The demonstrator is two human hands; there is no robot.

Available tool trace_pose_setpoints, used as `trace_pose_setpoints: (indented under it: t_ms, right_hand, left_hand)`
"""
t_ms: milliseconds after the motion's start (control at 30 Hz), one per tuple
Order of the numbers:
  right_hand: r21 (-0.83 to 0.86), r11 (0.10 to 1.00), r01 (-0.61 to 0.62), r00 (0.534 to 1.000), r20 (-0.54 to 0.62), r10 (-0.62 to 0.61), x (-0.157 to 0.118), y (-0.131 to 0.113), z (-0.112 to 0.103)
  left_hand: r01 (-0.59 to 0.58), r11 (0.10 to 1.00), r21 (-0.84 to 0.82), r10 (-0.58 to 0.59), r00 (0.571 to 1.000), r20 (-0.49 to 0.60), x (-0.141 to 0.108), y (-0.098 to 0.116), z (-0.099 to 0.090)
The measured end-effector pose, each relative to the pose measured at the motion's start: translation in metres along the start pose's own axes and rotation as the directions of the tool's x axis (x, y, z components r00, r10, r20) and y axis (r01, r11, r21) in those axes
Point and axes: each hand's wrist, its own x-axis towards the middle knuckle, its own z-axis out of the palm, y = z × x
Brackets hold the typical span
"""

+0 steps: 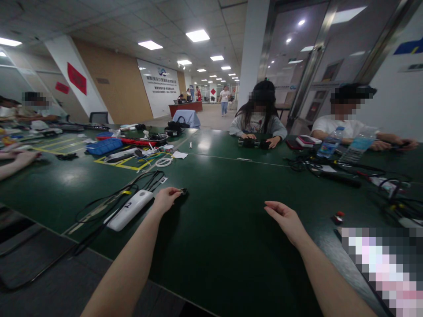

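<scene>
On the green table (224, 193), my left hand (165, 199) pinches a small dark object (183, 192) between thumb and fingertips; the object is too small to identify. A white power strip (130, 211) marked "2" lies just left of that hand. My right hand (282, 216) hovers over the table at the right with nothing in it, thumb and fingers apart. Farther right sits a small black and red object (338, 217), not touched by either hand.
Black cables (109, 200) run beside the power strip. Beyond lie a blue tray (104, 146) and a white cable coil (164, 162). Two people sit across the table, near water bottles (330, 143). A pixelated area covers the lower right. Another person's hand (24, 159) rests at far left.
</scene>
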Motion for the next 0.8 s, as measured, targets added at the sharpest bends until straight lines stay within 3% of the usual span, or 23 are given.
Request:
trace_pose_setpoints:
  t_ms: [400,600,800]
  right_hand:
    - [0.007,1.000,-0.011,1.000,0.014,0.011,-0.001,-0.002,-0.001]
    - [0.007,1.000,-0.016,1.000,0.022,0.016,0.000,0.000,-0.001]
    - [0.012,1.000,0.007,1.000,0.016,-0.008,0.002,0.002,0.000]
  left_hand:
    - [0.018,0.997,0.072,-0.017,1.000,-0.012,-0.006,0.011,-0.001]
    - [0.008,0.999,0.053,-0.008,1.000,-0.005,-0.005,0.007,0.001]
    - [-0.027,0.985,0.171,0.033,0.999,-0.032,0.000,0.001,0.001]
